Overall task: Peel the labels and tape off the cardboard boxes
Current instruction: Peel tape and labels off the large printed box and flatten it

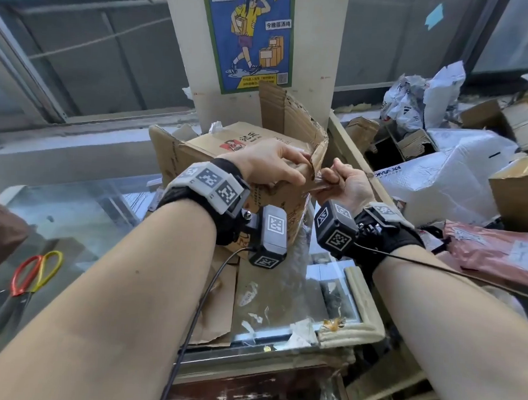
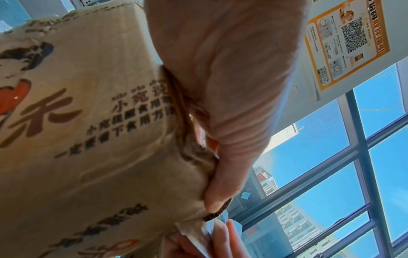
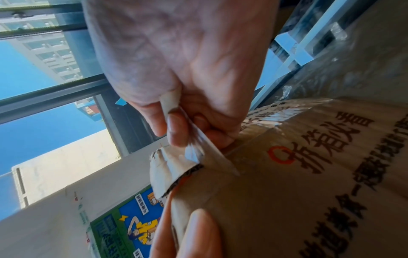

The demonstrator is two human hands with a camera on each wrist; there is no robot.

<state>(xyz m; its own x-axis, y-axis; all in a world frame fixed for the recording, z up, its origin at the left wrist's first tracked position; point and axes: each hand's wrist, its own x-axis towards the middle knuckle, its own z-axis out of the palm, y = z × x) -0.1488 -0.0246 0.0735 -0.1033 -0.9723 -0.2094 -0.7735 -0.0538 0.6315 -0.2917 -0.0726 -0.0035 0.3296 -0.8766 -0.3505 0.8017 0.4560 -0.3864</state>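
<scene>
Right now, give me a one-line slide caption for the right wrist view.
Right hand pinches clear tape lifting off a printed cardboard box edge.

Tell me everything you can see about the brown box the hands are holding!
The cardboard box is brown, worn corrugated card with dark Chinese writing and a red-and-black cartoon picture. It stands on a glass-topped counter, its torn flap sticking up. The left hand grips its ragged top edge. The right hand pinches a strip of clear tape, peeling it off the corner. More shiny tape runs down one side.
</scene>
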